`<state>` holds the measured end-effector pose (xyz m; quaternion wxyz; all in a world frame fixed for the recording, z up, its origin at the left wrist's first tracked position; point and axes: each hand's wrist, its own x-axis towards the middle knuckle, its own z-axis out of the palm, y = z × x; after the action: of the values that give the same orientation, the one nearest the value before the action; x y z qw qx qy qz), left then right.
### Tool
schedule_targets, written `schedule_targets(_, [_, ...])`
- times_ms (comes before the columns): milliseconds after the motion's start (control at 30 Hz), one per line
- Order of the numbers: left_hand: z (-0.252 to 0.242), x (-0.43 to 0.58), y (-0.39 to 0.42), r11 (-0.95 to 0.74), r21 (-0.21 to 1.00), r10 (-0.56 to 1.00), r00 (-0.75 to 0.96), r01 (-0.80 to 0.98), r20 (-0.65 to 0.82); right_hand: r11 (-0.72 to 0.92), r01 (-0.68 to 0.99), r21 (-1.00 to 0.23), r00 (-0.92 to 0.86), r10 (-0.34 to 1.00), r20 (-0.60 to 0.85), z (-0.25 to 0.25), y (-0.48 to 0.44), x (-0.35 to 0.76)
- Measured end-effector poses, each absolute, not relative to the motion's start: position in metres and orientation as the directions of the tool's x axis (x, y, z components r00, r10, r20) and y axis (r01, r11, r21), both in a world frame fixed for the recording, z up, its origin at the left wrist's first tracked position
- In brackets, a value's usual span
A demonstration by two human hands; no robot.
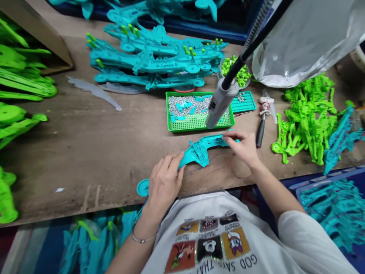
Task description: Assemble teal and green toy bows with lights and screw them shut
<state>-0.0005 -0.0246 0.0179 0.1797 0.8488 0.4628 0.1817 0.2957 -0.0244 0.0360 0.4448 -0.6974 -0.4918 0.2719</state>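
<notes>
A long teal plastic frame part [201,150] lies near the table's front edge, its ribbed inner side facing up. My left hand [166,175] is wrapped over its left portion, and a round teal end sticks out beyond my wrist. At the other end, the fingers of my right hand [241,144] are pinched together against the part; whatever is between the fingertips is too small to make out. A thin wire [235,171] loops on the table beside that hand. Just behind the part sits a green tray [186,127] holding small silver screws and little teal pieces.
An electric screwdriver [218,106] hangs over the tray. Teal frames [154,61] are stacked behind, with a bowl of green pegs [241,72] alongside. Green parts [306,121] pile up at right, near a black-handled tool [260,131]. Clear plastic pieces [94,91] and a cardboard box [61,49] are left.
</notes>
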Motion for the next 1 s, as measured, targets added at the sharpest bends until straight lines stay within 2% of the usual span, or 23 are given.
schedule_targets(100, [0.021,0.002,-0.030,-0.508,0.477,0.852,0.500,0.718,0.154,-0.136,0.461,-0.877,0.432,0.898,0.088,0.025,-0.038,0.270])
schedule_targets(200, [0.023,0.003,-0.034,-0.511,0.480,0.851,0.498,0.713,0.166,-0.097,0.578,-0.810,0.427,0.882,0.199,0.015,-0.040,0.260])
schedule_targets(433, [0.022,0.002,-0.036,-0.553,0.470,0.832,0.485,0.688,0.269,-0.013,0.859,-0.512,0.307,0.813,0.494,-0.008,-0.047,0.252])
schedule_targets(533, [0.021,0.002,-0.035,-0.569,0.457,0.822,0.492,0.684,0.288,0.001,0.933,-0.361,0.200,0.831,0.519,-0.010,-0.054,0.246])
schedule_targets(600, [0.020,0.002,-0.033,-0.581,0.443,0.813,0.498,0.683,0.300,0.012,0.950,-0.311,0.150,0.857,0.492,-0.008,-0.059,0.243])
schedule_targets(667, [0.017,0.001,-0.031,-0.593,0.432,0.805,0.506,0.680,0.309,0.040,0.947,-0.318,0.118,0.878,0.463,-0.004,-0.059,0.246])
schedule_targets(800, [0.014,-0.002,-0.028,-0.598,0.425,0.802,0.511,0.680,0.310,0.094,0.888,-0.450,0.117,0.901,0.419,0.011,-0.026,0.294])
schedule_targets(833, [0.013,-0.003,-0.027,-0.600,0.421,0.800,0.514,0.680,0.309,0.071,0.888,-0.455,0.145,0.895,0.422,0.015,-0.010,0.315])
schedule_targets(900, [0.012,-0.005,-0.027,-0.607,0.414,0.795,0.522,0.678,0.310,-0.081,0.896,-0.437,0.275,0.873,0.402,0.020,0.027,0.360])
schedule_targets(1000, [0.012,-0.006,-0.028,-0.606,0.414,0.795,0.518,0.679,0.315,-0.192,0.881,-0.433,0.332,0.902,0.275,0.018,0.077,0.414])
